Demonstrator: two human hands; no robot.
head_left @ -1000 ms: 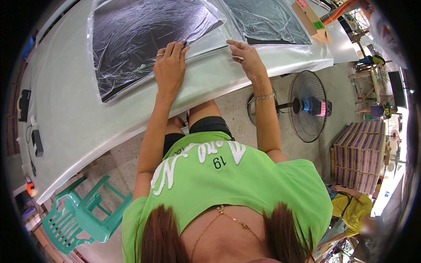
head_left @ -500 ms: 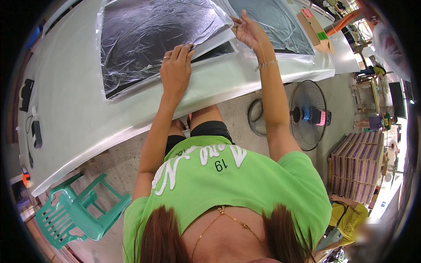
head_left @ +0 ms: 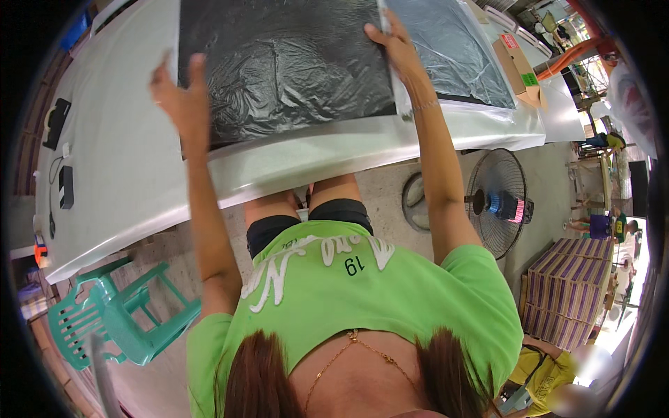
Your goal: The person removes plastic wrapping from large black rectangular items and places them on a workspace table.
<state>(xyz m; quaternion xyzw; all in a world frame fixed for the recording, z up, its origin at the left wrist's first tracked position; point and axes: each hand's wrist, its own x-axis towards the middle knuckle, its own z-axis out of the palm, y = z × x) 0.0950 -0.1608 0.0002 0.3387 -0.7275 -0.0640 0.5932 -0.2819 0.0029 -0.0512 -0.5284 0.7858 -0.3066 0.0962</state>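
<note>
A dark rectangular panel covered in wrinkled clear plastic film (head_left: pixel 293 70) lies before me at the front of the table. Beside its left edge is my left hand (head_left: pixel 185 104), smeared by motion, its thumb and fingers spread apart with nothing visible between them. My right hand (head_left: pixel 401 52) is at the panel's right edge, thumb over the top surface and fingers along the side. How firmly it grips is hard to see. Just right of it rests a second film-wrapped panel (head_left: pixel 456 52), bluish grey.
The pale-covered table (head_left: pixel 132 160) carries a cardboard box (head_left: pixel 516 63) at right and a black device with a cord (head_left: pixel 65 187) at left. A green plastic chair (head_left: pixel 129 324) and a standing fan (head_left: pixel 498 202) stand on the near side. A person in yellow (head_left: pixel 547 373) is at lower right.
My left hand has moved left from the panel's front edge to its left side. The right hand has shifted slightly upward. The panel now looks darker, and the loose film corner lies flatter.
</note>
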